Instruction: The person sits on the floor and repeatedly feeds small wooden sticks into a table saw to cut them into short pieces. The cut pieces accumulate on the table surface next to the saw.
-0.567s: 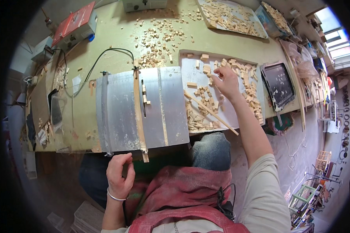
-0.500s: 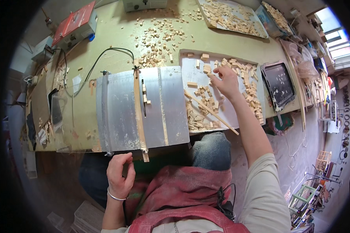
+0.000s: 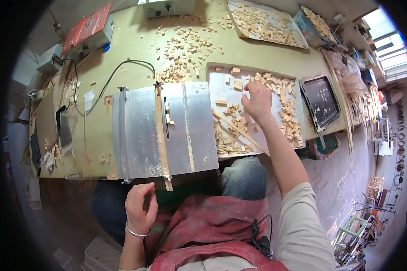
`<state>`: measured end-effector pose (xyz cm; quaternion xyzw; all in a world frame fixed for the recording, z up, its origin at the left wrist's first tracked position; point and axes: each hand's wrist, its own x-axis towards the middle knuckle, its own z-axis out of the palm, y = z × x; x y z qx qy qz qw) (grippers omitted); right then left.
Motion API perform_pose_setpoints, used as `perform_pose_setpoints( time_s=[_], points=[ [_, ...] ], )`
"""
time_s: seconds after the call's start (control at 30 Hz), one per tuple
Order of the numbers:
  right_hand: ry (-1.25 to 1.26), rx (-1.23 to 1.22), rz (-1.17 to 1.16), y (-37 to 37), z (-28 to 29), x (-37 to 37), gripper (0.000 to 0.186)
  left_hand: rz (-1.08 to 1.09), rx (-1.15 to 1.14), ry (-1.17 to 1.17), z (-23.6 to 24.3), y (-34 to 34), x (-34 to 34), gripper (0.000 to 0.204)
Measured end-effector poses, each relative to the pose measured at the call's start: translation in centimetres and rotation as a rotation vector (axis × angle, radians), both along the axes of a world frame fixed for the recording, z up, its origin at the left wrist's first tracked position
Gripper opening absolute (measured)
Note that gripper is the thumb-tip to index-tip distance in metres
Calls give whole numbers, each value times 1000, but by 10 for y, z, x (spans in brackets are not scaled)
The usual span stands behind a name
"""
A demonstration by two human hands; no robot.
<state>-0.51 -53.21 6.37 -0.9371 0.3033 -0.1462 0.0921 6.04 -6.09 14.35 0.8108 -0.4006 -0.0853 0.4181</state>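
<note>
My right hand (image 3: 259, 103) reaches over a shallow white tray (image 3: 220, 83) holding many small wooden blocks. Its fingers bend downward near a pale block (image 3: 238, 85), with the thumb apart from the forefinger and nothing visible between them; some fingertips are hidden. Below the front edge of a metal saw table (image 3: 140, 149), my left hand (image 3: 141, 205) hangs loosely curled, thumb and forefinger apart, nothing seen in it. A wooden strip (image 3: 160, 131) runs along the metal top beside a narrow slot. Several small blocks (image 3: 168, 115) line the slot. Inside the tray lies a slanted thin stick (image 3: 239, 130).
Loose blocks (image 3: 185, 52) are scattered across the green bench (image 3: 135, 43). A second block-filled tray (image 3: 244, 36) lies at the far right. Beside the white tray is a black tray (image 3: 323, 101) with pale scraps. A black cable (image 3: 115, 72) loops behind the metal top.
The whole view has shifted slightly. My right hand stays over the tray, its fingers now turned more downward. My left hand and the small blocks by the slot look unchanged.
</note>
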Motion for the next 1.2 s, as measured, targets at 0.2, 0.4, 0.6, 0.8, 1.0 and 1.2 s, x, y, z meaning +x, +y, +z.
perform_pose_setpoints(
  time_s=[0.2,0.4,0.6,0.8,1.0,1.2],
  points=[
    [-83,-19,-171,-40,-7,1,16,30,8,23,-4,7,1,39],
    [-32,-31,-131,-54,-12,7,12,15,-2,41,-4,2,0,37],
    [-84,-23,-133,-51,-9,25,15,23,16,39,-4,2,2,37],
    [-174,57,29,-49,-16,47,18,22,20,41,-5,0,3,36],
    [-109,29,19,-51,-21,61,17,20,29,52,-6,-1,4,36],
    [-88,-25,43,-55,-11,61,6,0,34,63,-7,-1,6,35]
  ],
)
